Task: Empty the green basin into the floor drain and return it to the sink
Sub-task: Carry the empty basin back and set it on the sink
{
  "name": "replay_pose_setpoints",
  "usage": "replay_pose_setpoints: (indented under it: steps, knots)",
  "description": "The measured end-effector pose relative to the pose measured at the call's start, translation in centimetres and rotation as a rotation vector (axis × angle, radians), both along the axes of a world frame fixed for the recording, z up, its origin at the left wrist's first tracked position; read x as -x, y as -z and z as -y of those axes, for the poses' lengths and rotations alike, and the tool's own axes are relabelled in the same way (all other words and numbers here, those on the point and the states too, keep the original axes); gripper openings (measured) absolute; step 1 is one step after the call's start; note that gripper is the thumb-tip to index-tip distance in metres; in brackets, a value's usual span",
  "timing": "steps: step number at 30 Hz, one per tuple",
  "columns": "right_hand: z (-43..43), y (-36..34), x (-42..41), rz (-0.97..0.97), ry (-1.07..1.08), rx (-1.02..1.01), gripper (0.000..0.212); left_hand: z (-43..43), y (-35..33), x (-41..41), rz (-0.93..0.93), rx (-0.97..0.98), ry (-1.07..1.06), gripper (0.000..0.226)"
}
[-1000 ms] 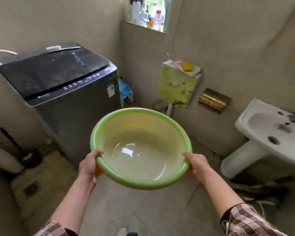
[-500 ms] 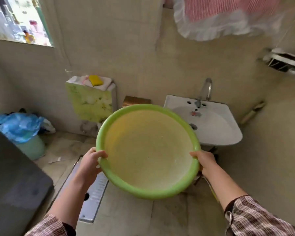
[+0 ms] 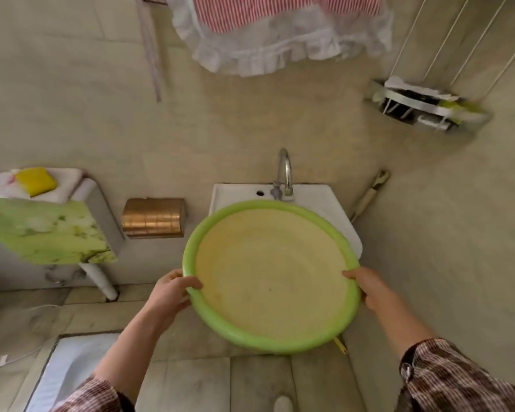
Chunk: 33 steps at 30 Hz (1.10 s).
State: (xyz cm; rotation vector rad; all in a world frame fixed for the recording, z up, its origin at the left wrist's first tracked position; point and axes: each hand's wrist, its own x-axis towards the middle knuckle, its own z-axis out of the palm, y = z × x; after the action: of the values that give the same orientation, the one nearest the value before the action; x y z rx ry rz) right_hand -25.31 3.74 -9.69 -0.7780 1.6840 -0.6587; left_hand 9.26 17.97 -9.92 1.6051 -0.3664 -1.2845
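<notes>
Basin: green basin (image 3: pixel 272 275) held in the air just in front of the white sink (image 3: pixel 338 209), overlapping its front edge; rim tipped toward the camera, interior dry to the eye.
Left hand: left hand (image 3: pixel 168 295) clamped on the rim's left side, thumb hooked over the lip.
Right hand: right hand (image 3: pixel 367 288) clamped on the rim's right side, opposite the left.
Reason for grip: opposed two-point hold likely keeps the wide bowl level and steerable.
Faucet: faucet (image 3: pixel 284 173) rises behind the far rim; clearance needed on lowering.
Stage: emptying judged complete; set-down not yet done.

Basin (image 3: pixel 268 275) green rim, pale yellow inside; sink (image 3: pixel 330 203) white; sleeves (image 3: pixel 458 379) brown-white plaid; sponge (image 3: pixel 35 181) yellow.
</notes>
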Motion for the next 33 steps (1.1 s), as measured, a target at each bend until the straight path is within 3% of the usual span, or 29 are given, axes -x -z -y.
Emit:
replay_pose_setpoints:
  steps: [8,14,21,28,33]
  knots:
    - [12.5,1.3,1.9,-0.029,-0.103,-0.005,0.050,8.1,1.6,3.6,-0.059,-0.044,-0.085,0.026]
    - [18.2,2.3,2.2,-0.068,-0.206,-0.014,0.043,11.7,2.1,4.9,-0.091,-0.058,-0.157,0.027]
    - [19.8,4.0,1.6,-0.063,-0.286,0.112,0.039,14.1,1.8,4.7,0.067,-0.157,-0.137,0.037]
    - [20.6,4.1,2.0,-0.109,-0.417,0.090,0.044,17.6,2.0,4.0,0.217,-0.232,-0.263,0.049]
    - [22.0,4.0,1.4,-0.127,-0.495,0.034,0.049,18.2,1.7,2.8,0.291,-0.238,-0.206,0.038]
